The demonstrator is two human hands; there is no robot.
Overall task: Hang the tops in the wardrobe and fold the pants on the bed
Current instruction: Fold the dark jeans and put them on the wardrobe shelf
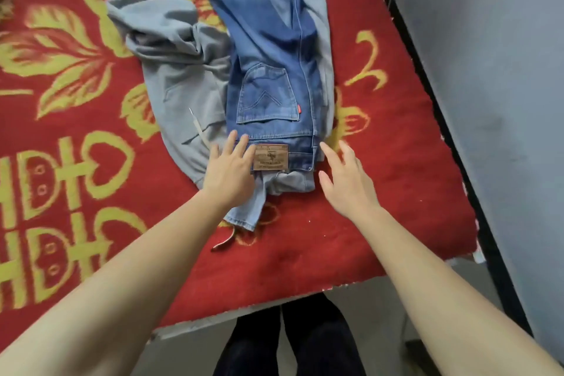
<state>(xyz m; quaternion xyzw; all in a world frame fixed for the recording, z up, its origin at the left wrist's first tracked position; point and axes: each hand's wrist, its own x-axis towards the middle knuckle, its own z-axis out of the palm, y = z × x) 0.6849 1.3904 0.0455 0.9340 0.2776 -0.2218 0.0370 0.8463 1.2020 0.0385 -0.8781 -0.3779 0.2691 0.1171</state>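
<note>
Lying lengthwise on red-and-gold patterned bed cover point(381, 192): dark blue denim jeans point(271, 70), atop crumpled grey hooded top point(177, 70) | left hand point(229, 171) flat on waistband, fingers spread | right hand point(348, 180) beside waistband, fingers spread, gripping nothing

Grey wall point(488, 70), pale floor point(381, 330)

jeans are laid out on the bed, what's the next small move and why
Probably grip the waistband at both ends and fold it up toward the legs. The jeans already lie folded lengthwise, the left hand rests open at the waistband, and the right hand hovers open beside it.
</note>
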